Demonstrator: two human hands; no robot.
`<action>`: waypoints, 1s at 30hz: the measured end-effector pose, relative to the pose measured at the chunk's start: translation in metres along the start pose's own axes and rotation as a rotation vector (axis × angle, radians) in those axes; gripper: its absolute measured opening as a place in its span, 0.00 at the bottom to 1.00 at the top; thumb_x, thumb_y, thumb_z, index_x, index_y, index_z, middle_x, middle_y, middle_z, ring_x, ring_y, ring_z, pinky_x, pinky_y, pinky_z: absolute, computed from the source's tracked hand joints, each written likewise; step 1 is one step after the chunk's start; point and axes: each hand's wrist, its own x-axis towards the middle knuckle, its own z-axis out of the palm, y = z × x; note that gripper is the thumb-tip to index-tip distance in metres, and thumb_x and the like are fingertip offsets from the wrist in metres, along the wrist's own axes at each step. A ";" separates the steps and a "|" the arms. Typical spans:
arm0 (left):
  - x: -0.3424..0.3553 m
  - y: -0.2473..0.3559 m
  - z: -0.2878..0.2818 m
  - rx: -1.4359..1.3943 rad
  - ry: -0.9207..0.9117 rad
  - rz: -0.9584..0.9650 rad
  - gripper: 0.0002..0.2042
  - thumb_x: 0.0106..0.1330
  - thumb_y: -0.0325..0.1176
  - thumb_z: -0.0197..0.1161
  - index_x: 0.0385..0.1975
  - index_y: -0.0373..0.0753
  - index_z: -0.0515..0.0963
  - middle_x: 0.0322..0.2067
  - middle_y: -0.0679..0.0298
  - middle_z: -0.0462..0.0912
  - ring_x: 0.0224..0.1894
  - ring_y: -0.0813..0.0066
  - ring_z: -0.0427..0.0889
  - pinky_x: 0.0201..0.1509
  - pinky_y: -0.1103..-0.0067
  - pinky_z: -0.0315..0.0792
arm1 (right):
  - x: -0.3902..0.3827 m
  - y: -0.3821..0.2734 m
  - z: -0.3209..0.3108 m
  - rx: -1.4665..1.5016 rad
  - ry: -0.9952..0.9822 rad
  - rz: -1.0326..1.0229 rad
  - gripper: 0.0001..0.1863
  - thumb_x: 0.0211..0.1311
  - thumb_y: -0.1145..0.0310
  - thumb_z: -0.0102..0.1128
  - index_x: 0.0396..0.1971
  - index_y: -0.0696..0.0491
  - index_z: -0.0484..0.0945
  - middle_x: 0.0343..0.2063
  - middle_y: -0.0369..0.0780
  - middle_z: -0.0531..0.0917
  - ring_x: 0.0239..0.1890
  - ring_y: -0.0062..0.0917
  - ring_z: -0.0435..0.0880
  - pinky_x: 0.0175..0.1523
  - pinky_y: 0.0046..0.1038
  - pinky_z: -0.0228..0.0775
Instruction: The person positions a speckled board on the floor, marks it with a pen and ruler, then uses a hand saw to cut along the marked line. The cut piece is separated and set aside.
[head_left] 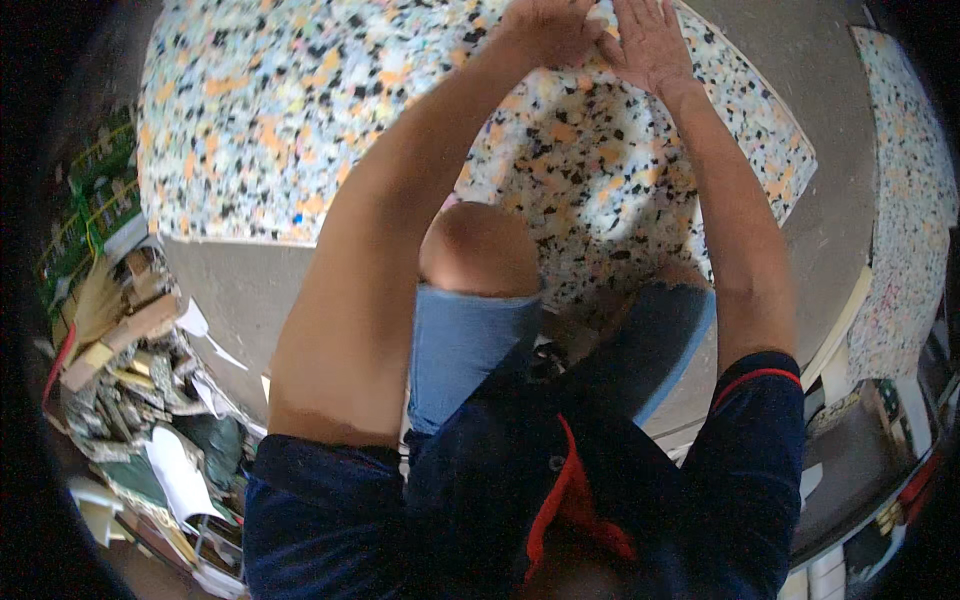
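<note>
A large sheet of speckled foam (pixel 250 130), white with orange, black and pale blue flecks, lies flat in front of my knees. At its far part, near the top edge of the view, my two hands are close together. My left hand (pixel 556 30) is closed with its fingers curled down at the foam; what it holds, if anything, is hidden. Beside it, my right hand (pixel 652 48) lies flat on the sheet with its fingers stretched away from me and its thumb toward the left hand.
Another speckled foam sheet (pixel 905 200) lies at the right. Wood offcuts (pixel 120 340) and scraps are piled at the left, below a green net-like stack (pixel 100 190). Grey floor (pixel 235 290) shows between them. My bent knees (pixel 485 245) are at the sheet's near side.
</note>
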 end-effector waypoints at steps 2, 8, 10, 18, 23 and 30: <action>-0.067 0.014 0.009 0.431 0.212 0.047 0.34 0.62 0.58 0.63 0.63 0.42 0.73 0.66 0.54 0.70 0.69 0.55 0.66 0.73 0.54 0.56 | 0.000 -0.008 -0.003 0.174 -0.001 0.090 0.43 0.70 0.48 0.52 0.74 0.62 0.52 0.75 0.51 0.53 0.79 0.44 0.45 0.80 0.48 0.35; -0.106 0.014 0.039 0.127 0.157 -0.016 0.42 0.66 0.56 0.61 0.74 0.38 0.56 0.76 0.50 0.52 0.78 0.51 0.52 0.79 0.53 0.45 | -0.001 -0.015 0.004 0.093 0.393 -0.020 0.37 0.72 0.48 0.47 0.73 0.54 0.56 0.73 0.47 0.59 0.76 0.38 0.54 0.77 0.47 0.44; -0.112 0.023 0.031 0.008 0.154 -0.069 0.42 0.66 0.55 0.62 0.74 0.37 0.56 0.76 0.48 0.52 0.78 0.50 0.51 0.79 0.53 0.46 | -0.002 -0.012 0.013 0.080 0.279 0.007 0.41 0.75 0.41 0.35 0.77 0.52 0.48 0.78 0.44 0.49 0.80 0.38 0.43 0.80 0.50 0.34; -0.220 0.050 0.031 -0.025 0.053 -0.121 0.46 0.63 0.59 0.64 0.75 0.39 0.55 0.77 0.50 0.51 0.78 0.46 0.49 0.77 0.49 0.48 | -0.003 -0.001 0.039 0.144 0.433 -0.064 0.46 0.73 0.34 0.37 0.77 0.55 0.50 0.78 0.45 0.49 0.80 0.39 0.42 0.80 0.52 0.32; -0.239 0.048 0.032 0.019 -0.048 -0.141 0.46 0.66 0.60 0.60 0.77 0.42 0.49 0.78 0.52 0.44 0.79 0.50 0.44 0.80 0.55 0.43 | -0.004 0.001 0.036 0.114 0.340 -0.032 0.46 0.73 0.34 0.37 0.77 0.55 0.49 0.78 0.46 0.48 0.80 0.39 0.42 0.80 0.51 0.31; -0.270 0.048 0.038 -0.055 -0.127 -0.147 0.44 0.67 0.58 0.59 0.77 0.41 0.50 0.79 0.54 0.43 0.80 0.52 0.42 0.81 0.59 0.41 | 0.000 0.000 0.034 0.026 0.305 -0.010 0.47 0.72 0.34 0.38 0.77 0.56 0.49 0.78 0.47 0.48 0.80 0.39 0.42 0.80 0.50 0.31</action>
